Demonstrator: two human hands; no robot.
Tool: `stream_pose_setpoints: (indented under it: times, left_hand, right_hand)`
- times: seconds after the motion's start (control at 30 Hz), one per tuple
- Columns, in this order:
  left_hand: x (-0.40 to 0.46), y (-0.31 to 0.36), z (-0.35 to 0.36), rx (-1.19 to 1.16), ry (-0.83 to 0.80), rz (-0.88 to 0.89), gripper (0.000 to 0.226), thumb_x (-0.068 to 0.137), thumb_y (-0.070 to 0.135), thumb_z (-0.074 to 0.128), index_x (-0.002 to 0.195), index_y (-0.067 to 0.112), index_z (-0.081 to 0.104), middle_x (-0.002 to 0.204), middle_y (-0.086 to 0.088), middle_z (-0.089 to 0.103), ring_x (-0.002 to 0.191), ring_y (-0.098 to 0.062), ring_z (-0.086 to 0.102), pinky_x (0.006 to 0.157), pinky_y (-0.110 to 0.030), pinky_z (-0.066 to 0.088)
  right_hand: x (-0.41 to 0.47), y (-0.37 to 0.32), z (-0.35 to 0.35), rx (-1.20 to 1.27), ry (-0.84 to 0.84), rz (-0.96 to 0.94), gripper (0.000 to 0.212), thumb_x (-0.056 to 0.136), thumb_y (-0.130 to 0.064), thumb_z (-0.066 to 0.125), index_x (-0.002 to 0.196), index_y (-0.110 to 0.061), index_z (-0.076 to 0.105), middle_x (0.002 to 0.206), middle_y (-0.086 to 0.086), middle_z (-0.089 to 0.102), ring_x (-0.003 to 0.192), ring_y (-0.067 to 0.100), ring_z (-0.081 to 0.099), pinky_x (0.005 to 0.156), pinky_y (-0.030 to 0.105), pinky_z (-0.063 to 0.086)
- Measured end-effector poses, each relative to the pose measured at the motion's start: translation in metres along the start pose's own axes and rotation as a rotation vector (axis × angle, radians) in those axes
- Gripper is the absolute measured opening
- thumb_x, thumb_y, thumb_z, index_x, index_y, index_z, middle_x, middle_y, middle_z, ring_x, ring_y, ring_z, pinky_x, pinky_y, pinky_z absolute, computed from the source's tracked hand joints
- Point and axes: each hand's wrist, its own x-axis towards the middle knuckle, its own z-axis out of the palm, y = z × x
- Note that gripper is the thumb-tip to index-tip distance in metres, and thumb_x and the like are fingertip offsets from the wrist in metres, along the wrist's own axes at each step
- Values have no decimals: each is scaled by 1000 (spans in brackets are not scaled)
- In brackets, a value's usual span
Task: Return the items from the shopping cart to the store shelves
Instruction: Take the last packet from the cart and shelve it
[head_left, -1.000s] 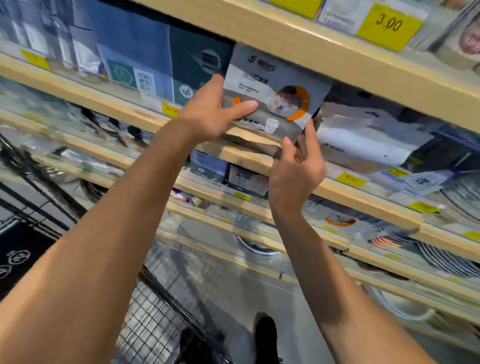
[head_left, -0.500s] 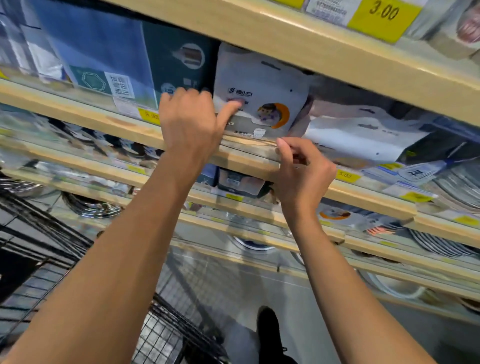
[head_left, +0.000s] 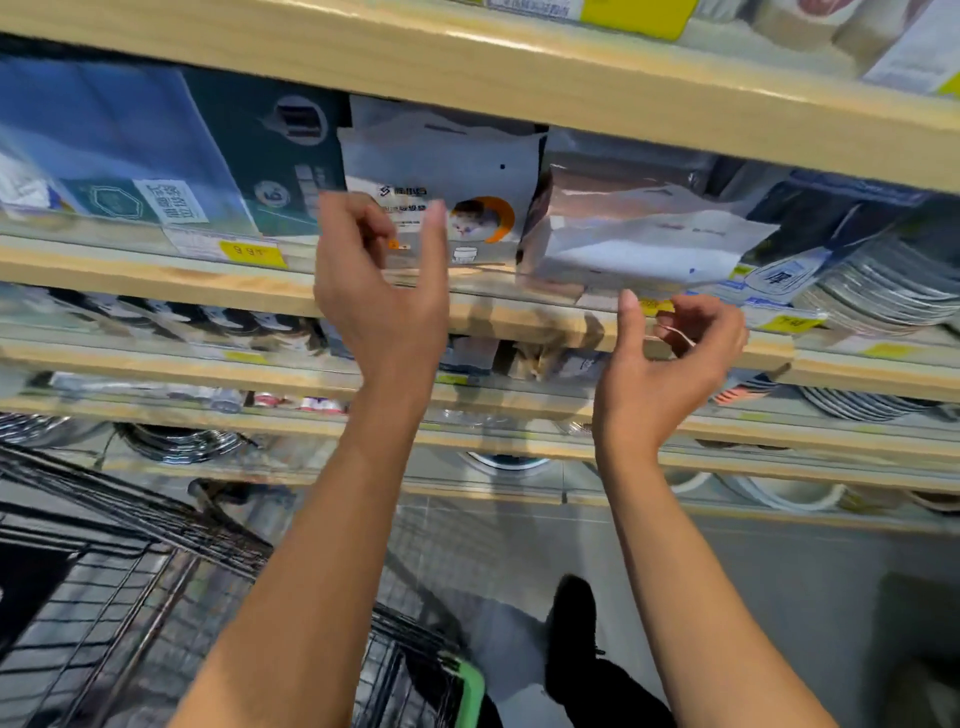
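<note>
A: Where are the hands? The left hand (head_left: 382, 291) is raised in front of the pouch (head_left: 441, 192), thumb and fingers spread in a loose curl with nothing between them. Half a second ago its thumb lay against the pouch face; now there is a gap.

B: And the right hand (head_left: 670, 358) is off the shelf (head_left: 156, 283) edge. Earlier its fingers pressed down on the wooden lip; now it hangs just in front of and below that edge, thumb up, fingers loosely curled, holding nothing I can make out. A thin pale line near the fingers is too blurred to name.

A: The pouch?

B: It stands upright on the shelf by itself, between the teal box (head_left: 270, 156) on its left and the bag (head_left: 639, 234) leaning on its right. A second ago both hands were carrying it in, tilted; now it rests on the board and neither hand touches it.

A: Below?

B: The cart (head_left: 156, 597) shows at lower left, its wire mesh dark, a green handle (head_left: 470, 691) near the bottom. A yellow tag (head_left: 253, 253) sits on the shelf front to the left of the left hand.

A: The view has also shifted a little downward, so more of the cart shows than before.
</note>
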Motion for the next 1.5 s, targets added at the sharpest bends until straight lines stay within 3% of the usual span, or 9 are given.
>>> stream_pose_setpoints:
  times: [0.1,0.2,0.37,0.5,0.63,0.87,1.07,1.3,1.5]
  left_hand:
    - [-29,12,22,79,-420,35,43,90,45,68,106,8,54,90,-3,57,75,-19,55,65,-32,47]
    - [-32,16,46,200,-570,40,56,91,59,58,127,16,49,116,0,63,99,-18,64,78,-36,54]
    - [-23,28,64,416,-467,32,41,100,49,48,115,11,53,100,-6,68,86,-27,67,69,-42,54]
    - [-6,38,75,581,-468,-4,35,96,41,56,102,7,61,95,-13,70,92,-33,66,75,-40,48]
    - [9,37,85,802,-526,-67,31,96,27,56,107,-1,63,108,-24,64,105,-38,55,88,-42,42]
    - [-9,53,77,609,-473,-163,34,85,52,68,75,20,60,75,0,69,79,-27,64,76,-37,49]
    - [-40,94,106,320,-539,-45,40,88,52,61,67,18,61,59,4,62,64,-23,63,65,-41,52]
    - [-80,135,141,320,-458,216,34,84,34,74,83,3,61,60,-4,63,67,-33,60,66,-40,50]
    - [-70,151,158,493,-655,-30,37,98,47,54,90,11,59,75,4,55,79,-24,56,69,-34,38]
  right_hand:
    - [16,-1,-5,-42,-31,9,41,84,-26,77,112,-9,52,115,10,53,102,16,54,91,33,48]
    - [35,0,-5,-73,-135,-56,36,89,-28,70,113,-10,49,106,6,55,97,20,57,87,41,49]
    - [63,-4,-1,-122,-234,-72,19,90,-30,64,102,-25,49,88,4,58,81,23,54,73,43,46]
    - [79,5,4,-334,-213,-240,16,94,-18,57,102,-4,59,86,15,59,80,34,55,68,37,40]
    - [87,0,5,-433,-290,-219,26,94,-5,50,117,-8,63,95,15,59,85,28,57,70,25,33]
    - [89,0,-28,-463,-483,-283,39,93,-4,50,128,-15,61,106,9,57,89,22,57,73,30,47]
    - [89,19,-73,-217,-271,-159,30,91,-13,54,119,-15,65,98,6,60,84,19,59,79,40,54]
    - [135,30,-98,-149,-81,45,38,88,-22,67,121,-6,58,115,5,62,77,-5,56,78,14,48]
    - [171,41,-87,-106,-388,128,57,85,-55,65,126,-18,52,102,1,65,96,29,66,91,41,52]
